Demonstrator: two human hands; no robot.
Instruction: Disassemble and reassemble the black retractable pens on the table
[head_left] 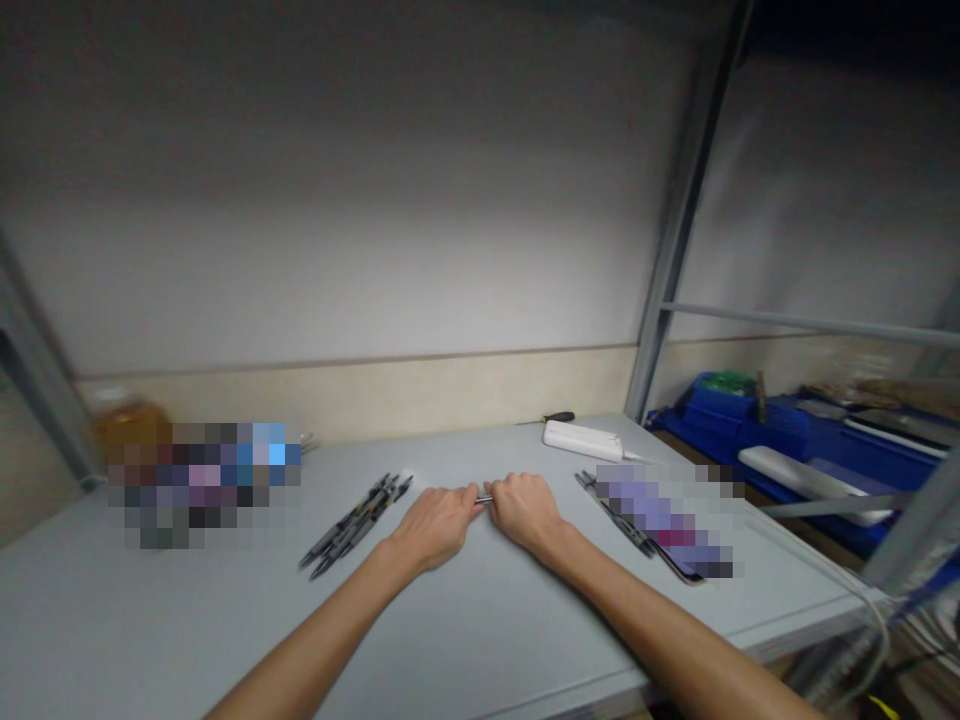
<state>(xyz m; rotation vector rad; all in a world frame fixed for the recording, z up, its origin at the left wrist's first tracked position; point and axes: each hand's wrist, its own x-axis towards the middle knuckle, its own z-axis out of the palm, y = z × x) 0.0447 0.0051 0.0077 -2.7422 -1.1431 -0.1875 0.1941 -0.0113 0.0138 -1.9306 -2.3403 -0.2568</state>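
Note:
My left hand (436, 524) and my right hand (526, 510) meet near the middle of the grey table (465, 640). Both are closed on a thin pen (484, 500), one hand at each end. Only a short dark, shiny stretch of it shows between the fingers; the rest is hidden. Left of my left hand lies a bundle of grey and black pens (356, 525), side by side at a slant. To the right of my right hand are more slim pens (616, 515), lying against a blurred-out purple item (652, 515).
A white plastic case (581, 440) with a cable lies at the back right, near a black-and-yellow screwdriver (559, 417). A pixelated pile (202, 485) stands at the left. Metal posts (686, 215) frame the table; blue trays (750, 420) are beyond the right edge.

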